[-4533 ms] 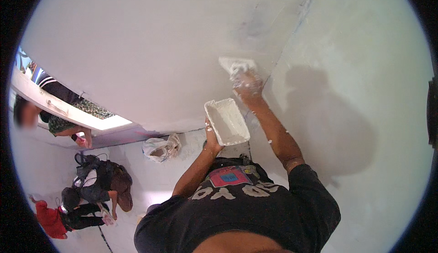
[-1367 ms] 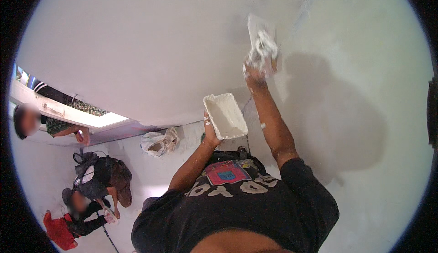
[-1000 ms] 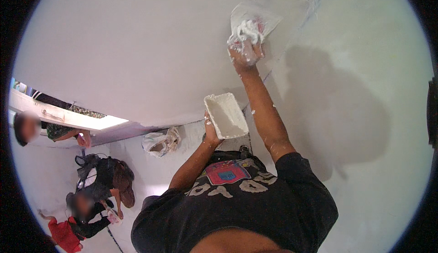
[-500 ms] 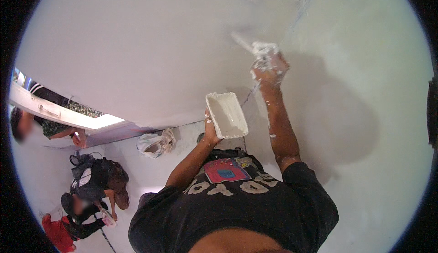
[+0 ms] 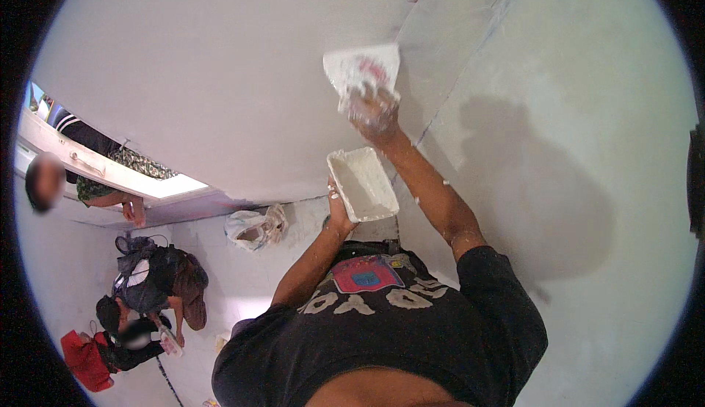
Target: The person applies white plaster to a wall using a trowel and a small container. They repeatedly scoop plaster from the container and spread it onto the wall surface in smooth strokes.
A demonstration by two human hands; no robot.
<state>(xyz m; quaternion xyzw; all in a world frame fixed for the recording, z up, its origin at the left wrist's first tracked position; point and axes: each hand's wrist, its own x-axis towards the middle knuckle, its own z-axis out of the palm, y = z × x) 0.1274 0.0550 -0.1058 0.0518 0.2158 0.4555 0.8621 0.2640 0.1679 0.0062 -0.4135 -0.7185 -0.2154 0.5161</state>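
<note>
My left hand (image 5: 339, 209) grips a white rectangular tub (image 5: 361, 183) by its left side, the inside coated in off-white paste. My right hand (image 5: 372, 115) is closed on a flat, pale spreader (image 5: 361, 65) with reddish marks, held against or very close to the wall (image 5: 220, 69); white paste covers the fingers. A faint seam with scuffed marks runs diagonally up the wall to the right of the spreader, and my shadow falls beside my right arm.
At left, a person (image 5: 95, 201) is at an opening with a white frame (image 5: 132, 183). Below, a person in dark clothes (image 5: 150, 289) bends near a person in red (image 5: 84, 357). A crumpled plastic bag (image 5: 250, 227) lies on the floor (image 5: 242, 275) left of my left arm.
My right hand and spreader have swung left and turned since half a second ago, after moving higher and back down earlier. The tub stays nearly in place in my left hand.
</note>
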